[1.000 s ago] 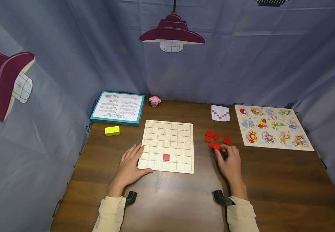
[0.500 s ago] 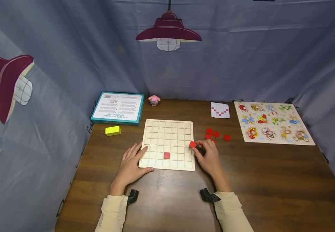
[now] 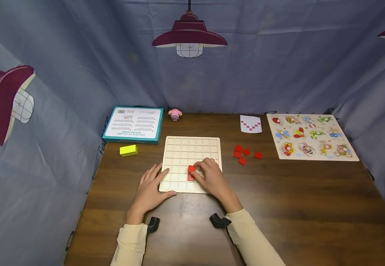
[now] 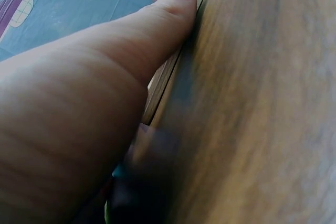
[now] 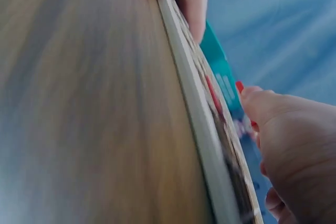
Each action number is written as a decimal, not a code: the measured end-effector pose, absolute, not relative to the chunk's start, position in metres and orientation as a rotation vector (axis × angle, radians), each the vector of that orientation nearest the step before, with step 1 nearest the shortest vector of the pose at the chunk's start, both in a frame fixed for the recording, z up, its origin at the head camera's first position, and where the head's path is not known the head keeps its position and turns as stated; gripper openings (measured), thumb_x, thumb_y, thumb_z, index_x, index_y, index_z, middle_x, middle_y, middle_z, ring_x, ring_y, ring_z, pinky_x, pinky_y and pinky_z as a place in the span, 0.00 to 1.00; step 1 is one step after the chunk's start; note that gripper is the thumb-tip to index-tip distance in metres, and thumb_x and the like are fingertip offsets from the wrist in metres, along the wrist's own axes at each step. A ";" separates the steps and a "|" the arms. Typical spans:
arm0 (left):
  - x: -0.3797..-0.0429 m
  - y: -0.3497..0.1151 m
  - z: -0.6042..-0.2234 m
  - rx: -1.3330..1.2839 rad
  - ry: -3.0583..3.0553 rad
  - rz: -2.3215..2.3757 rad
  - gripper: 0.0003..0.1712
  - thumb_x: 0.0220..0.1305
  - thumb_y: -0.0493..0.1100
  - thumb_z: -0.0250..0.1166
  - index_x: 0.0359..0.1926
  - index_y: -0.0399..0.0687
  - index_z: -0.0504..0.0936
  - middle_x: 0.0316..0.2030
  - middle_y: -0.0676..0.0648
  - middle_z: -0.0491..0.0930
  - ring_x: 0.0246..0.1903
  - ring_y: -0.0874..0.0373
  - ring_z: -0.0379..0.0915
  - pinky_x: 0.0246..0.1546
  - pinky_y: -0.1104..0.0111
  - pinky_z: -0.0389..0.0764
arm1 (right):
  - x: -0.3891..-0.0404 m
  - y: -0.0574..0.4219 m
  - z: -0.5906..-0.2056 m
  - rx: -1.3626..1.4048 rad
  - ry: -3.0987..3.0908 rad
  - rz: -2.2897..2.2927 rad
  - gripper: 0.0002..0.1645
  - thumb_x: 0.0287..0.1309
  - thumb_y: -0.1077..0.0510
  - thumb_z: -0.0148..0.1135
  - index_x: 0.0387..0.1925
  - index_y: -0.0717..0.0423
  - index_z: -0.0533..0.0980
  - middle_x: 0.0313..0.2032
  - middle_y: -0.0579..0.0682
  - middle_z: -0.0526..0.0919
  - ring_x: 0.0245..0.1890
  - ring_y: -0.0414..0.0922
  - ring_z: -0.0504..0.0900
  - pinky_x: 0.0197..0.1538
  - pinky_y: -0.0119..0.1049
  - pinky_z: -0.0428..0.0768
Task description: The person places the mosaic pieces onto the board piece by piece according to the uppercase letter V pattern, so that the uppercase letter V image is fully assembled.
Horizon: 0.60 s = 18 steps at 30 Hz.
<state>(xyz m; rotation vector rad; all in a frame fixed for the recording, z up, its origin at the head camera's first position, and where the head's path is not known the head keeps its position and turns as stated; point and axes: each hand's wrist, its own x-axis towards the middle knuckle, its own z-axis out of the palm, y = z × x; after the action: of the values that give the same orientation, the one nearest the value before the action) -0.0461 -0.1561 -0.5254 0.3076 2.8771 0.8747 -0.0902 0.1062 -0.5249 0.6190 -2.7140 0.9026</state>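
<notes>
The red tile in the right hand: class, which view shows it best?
The head view: it shows most of the square face of the red tile pinched by the right hand. The right wrist view shows only bits, the hand hiding the rest; the left wrist view, just a thin strip near the top.

The tiles (image 3: 246, 152) are red, the board (image 3: 177, 154) pale cream with a square grid, the table (image 3: 312, 207) streaky brown, the block (image 3: 128, 150) bright yellow.
</notes>
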 end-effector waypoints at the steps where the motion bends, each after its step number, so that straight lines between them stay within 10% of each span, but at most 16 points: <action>1: -0.046 -0.156 -0.526 0.310 2.877 0.873 0.54 0.52 0.72 0.73 0.76 0.59 0.66 0.81 0.47 0.53 0.81 0.45 0.43 0.77 0.39 0.46 | -0.092 0.102 -0.524 0.626 -2.725 0.884 0.16 0.59 0.51 0.74 0.44 0.55 0.84 0.34 0.46 0.78 0.37 0.45 0.73 0.45 0.39 0.74; 18: -0.046 -0.155 -0.531 0.327 2.901 0.879 0.53 0.52 0.73 0.72 0.75 0.58 0.68 0.80 0.47 0.55 0.80 0.44 0.45 0.76 0.39 0.47 | -0.101 0.073 -0.516 0.658 -2.871 0.643 0.14 0.61 0.48 0.72 0.42 0.52 0.86 0.33 0.45 0.80 0.34 0.44 0.73 0.42 0.38 0.75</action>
<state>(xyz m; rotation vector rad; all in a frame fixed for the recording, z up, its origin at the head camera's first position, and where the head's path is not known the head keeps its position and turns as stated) -0.0464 -0.1552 -0.5313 0.3268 2.9008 0.8793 -0.1006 0.0728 -0.5160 0.6577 -2.8707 0.6431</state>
